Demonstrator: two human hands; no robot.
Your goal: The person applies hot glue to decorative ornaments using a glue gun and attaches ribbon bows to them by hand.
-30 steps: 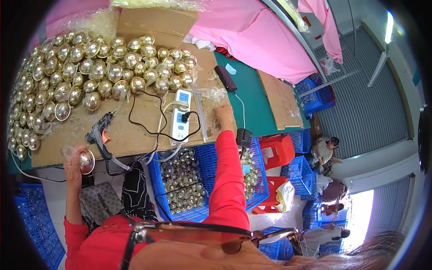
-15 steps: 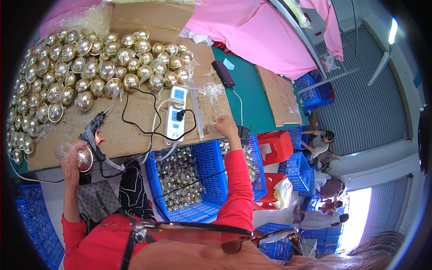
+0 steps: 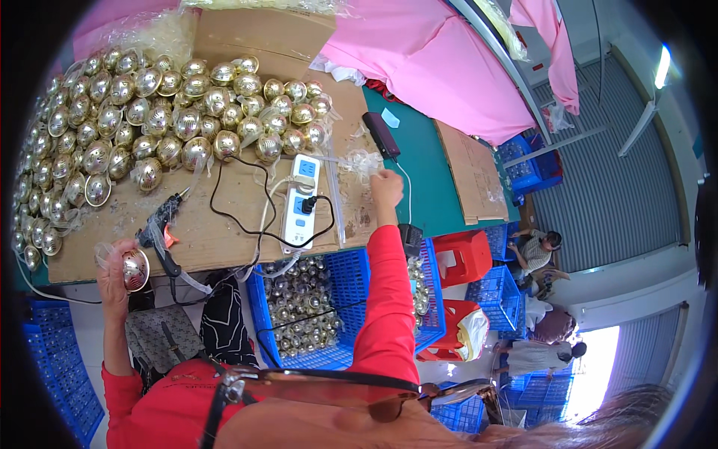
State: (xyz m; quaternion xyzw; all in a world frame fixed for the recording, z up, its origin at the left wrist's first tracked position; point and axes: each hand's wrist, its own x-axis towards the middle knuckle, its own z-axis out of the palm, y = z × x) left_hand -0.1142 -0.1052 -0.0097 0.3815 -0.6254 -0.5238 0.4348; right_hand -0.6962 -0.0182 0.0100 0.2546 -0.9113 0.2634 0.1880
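Note:
My left hand [image 3: 112, 283] is closed around a shiny gold ball ornament [image 3: 135, 270] at the table's front edge, with a strip of sheer ribbon sticking out by the fingers. Just beyond it lies a black glue gun [image 3: 160, 233] with an orange trigger. Over on the right, my right hand [image 3: 387, 190] is held with its fingers curled together at the edge of a small heap of sheer whitish ribbon pieces [image 3: 362, 162]. Whatever is between those fingertips is hidden. Many similar gold ball ornaments [image 3: 157, 120] cover the left part of the table.
A white power strip [image 3: 301, 202] with black and white cords lies mid-table on cardboard [image 3: 209, 243]. Behind my right hand is a dark oblong box [image 3: 381, 135]. Blue crates [image 3: 351, 273] of ornaments stand below the table. Red stools [image 3: 462, 258] and several people are at the right.
My right hand has moved away from me and slightly right, up to the ribbon heap. The left hand still holds the ornament, now tilted a little differently. The view has shifted slightly.

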